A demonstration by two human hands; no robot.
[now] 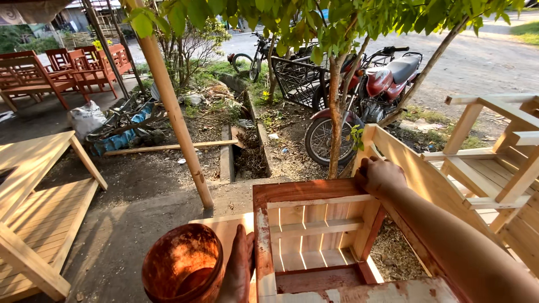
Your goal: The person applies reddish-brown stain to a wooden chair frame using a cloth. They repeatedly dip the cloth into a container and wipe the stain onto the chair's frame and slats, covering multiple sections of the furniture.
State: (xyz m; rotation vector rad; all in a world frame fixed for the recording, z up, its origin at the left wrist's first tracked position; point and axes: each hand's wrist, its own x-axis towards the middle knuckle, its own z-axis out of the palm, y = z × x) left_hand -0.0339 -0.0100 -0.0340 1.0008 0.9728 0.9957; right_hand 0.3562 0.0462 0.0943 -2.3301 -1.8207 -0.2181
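right hand (380,175) closed on chair frame (314,193) far corner | left hand (240,268) flat beside frame, gripping nothing | bucket (182,270) left of frame

right hand (379,175) grips the half-stained wooden frame (314,193); left hand (240,269) beside bucket (182,270).

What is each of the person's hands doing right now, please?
Left hand: stained red, resting flat against the half-stained wooden frame, beside the stain bucket; holding nothing visible.
Right hand: closed, pressing on the frame's far corner; any held object cannot be told.
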